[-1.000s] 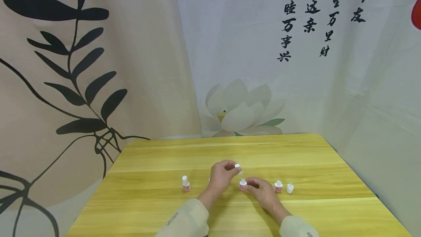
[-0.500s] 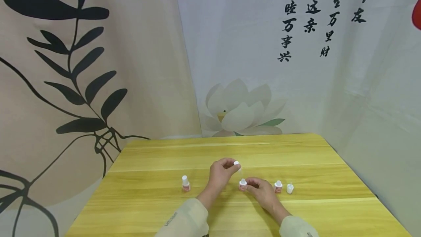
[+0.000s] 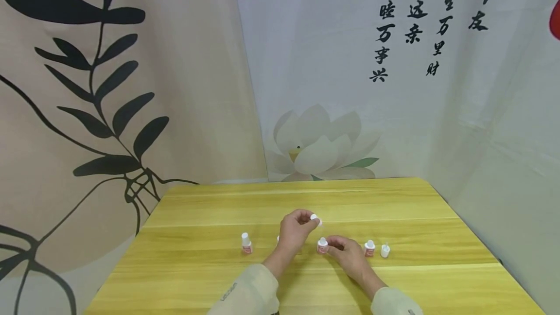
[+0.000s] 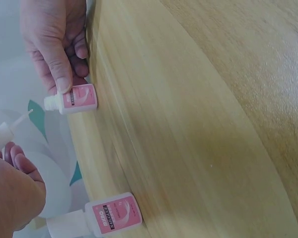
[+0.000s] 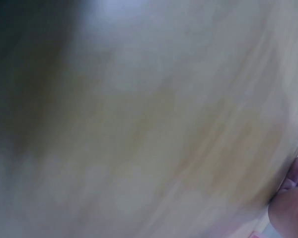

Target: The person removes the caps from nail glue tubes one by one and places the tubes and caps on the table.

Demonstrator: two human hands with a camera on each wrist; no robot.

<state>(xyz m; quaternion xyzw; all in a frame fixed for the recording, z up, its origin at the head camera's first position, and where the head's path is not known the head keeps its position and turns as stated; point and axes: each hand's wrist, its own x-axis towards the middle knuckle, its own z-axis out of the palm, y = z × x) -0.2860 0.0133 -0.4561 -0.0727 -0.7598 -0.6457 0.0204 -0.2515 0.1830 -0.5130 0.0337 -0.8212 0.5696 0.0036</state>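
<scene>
My left hand pinches a white brush cap between thumb and fingers, just above and left of a small open bottle. In the left wrist view, the cap's thin brush points toward the bottle's bare white neck, apart from it. My right hand holds that bottle by its side, thumb over the pink label, and the bottle stands upright on the table. Only a part of the right hand shows at the edge of the blurred right wrist view.
A capped bottle stands at the left of the wooden table. Another capped bottle, seen in the left wrist view, is mostly hidden behind my left wrist in the head view. Right of my right hand are an uncapped bottle and a loose cap.
My left hand has risen slightly with the brush cap, and the cap now tilts more above the bottle. My right hand and its bottle have stayed in place.
</scene>
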